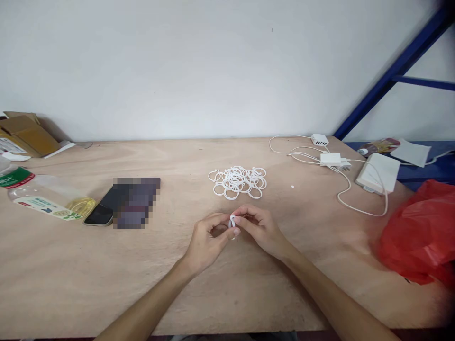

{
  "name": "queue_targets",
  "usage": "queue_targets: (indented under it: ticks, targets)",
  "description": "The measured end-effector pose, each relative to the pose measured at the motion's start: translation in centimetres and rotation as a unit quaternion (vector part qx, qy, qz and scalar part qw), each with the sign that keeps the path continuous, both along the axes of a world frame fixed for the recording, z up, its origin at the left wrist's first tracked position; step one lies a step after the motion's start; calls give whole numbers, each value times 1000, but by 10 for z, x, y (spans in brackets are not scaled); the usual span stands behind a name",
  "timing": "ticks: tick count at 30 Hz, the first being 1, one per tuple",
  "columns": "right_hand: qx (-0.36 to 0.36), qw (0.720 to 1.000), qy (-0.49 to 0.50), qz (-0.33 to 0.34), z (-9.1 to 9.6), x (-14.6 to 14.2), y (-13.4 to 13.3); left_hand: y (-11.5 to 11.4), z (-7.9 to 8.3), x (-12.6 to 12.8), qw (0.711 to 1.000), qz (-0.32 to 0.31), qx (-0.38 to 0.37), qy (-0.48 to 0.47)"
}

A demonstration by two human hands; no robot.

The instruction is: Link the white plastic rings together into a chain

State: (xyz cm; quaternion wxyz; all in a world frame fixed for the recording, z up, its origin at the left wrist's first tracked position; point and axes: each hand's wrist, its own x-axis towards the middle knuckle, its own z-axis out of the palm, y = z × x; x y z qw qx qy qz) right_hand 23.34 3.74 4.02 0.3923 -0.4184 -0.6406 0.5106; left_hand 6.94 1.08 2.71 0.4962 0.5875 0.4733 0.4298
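Hands meet near desk centre: left hand (pixel 208 237) and right hand (pixel 259 227) both closed in fingertip pinch on one small white plastic ring (pixel 232 221), low over pale plywood desk (pixel 106 274); contact with the surface unclear. Heap of matching white rings (pixel 238 181) at 12 o'clock from hands, near but apart. Clear plastic bottle (pixel 46 199) and dark phone (pixel 101 213) at 10 o'clock; white chargers with cable (pixel 334 161) at 2 o'clock; red plastic bag (pixel 419 237) at 3 o'clock. Judged: ring being worked between fingertips; small part calls for fine, steady pinch.

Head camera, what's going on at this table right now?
A person pinches one white ring between the fingertips of the left hand and right hand, just above the wooden table. A pile of white rings lies beyond them. A bottle and phone lie on the left, chargers and a red bag on the right.
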Motion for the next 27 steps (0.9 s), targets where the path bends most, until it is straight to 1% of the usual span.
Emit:
queue_targets:
  ticks: [3,6,8,10,11,13,15,17,18,20,22,24,25,27]
  targets:
    - [-27,1000,8,-3,-2,-1,-1,-1,1,0,999,4,34,23]
    - [-22,999,14,-19,-5,-4,-3,0,2,0,998,8,56,26]
    - [-19,1000,18,-18,-6,-5,-4,0,3,-1,997,7,65,41]
    - [-17,1000,13,-13,-5,-6,-3,2,5,-3,993,21,85,84]
    - [-12,1000,4,-22,-6,-5,-1,3,5,-5,988,29,99,117]
    - [20,996,-34,-77,-8,-1,4,5,7,-11,969,38,136,202]
    - [90,977,-104,-161,-14,6,12,7,7,-19,937,32,173,301]
    - [178,937,-198,-226,-23,16,22,8,7,-26,899,32,192,393]
    - [215,913,-246,-244,-28,21,27,9,7,-28,882,34,191,429]
    - [247,876,-329,-251,-37,31,35,8,8,-32,862,39,175,473]
    - [252,857,-383,-237,-43,37,40,8,8,-34,854,46,161,492]
    - [258,854,-394,-222,-45,41,43,8,8,-35,852,55,153,497]
    - [260,861,-380,-215,-43,41,43,8,9,-36,855,61,150,493]
    - [241,895,-320,-197,-35,41,40,9,10,-35,872,79,148,461]
